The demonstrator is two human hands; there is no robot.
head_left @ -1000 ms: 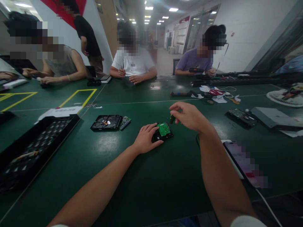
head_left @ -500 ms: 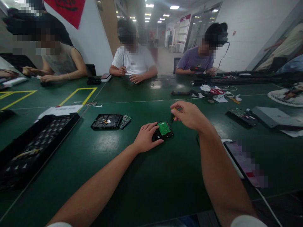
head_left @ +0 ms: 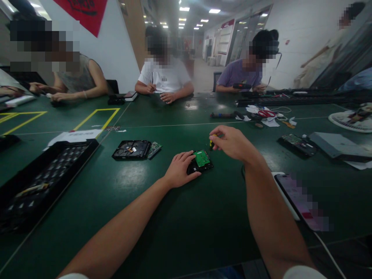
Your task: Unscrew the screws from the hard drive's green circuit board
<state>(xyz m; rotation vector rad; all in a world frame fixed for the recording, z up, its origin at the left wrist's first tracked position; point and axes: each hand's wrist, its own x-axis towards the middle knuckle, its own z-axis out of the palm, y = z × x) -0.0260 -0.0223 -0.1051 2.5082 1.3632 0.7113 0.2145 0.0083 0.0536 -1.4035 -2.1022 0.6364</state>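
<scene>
A black hard drive [head_left: 201,159] with a green circuit board facing up lies on the table in front of me. My left hand [head_left: 180,170] grips it from the left, fingers over its far side and thumb along the near edge. Just beyond its right corner, my right hand [head_left: 226,140] pinches a small screwdriver [head_left: 211,144] with a yellow and black handle, held roughly upright. Where the screwdriver's tip sits is too dark and small to make out.
To the left are an open drive casing [head_left: 131,149], a loose circuit board [head_left: 154,150] and a long black tray [head_left: 84,147]. A phone [head_left: 299,201], another drive [head_left: 298,145] and a grey box [head_left: 338,149] lie to the right. Several people sit across the green table [head_left: 162,232].
My left hand and the hard drive stay put. The screwdriver's handle has turned slightly in my right hand, showing more yellow. A person at the far right has moved further into view.
</scene>
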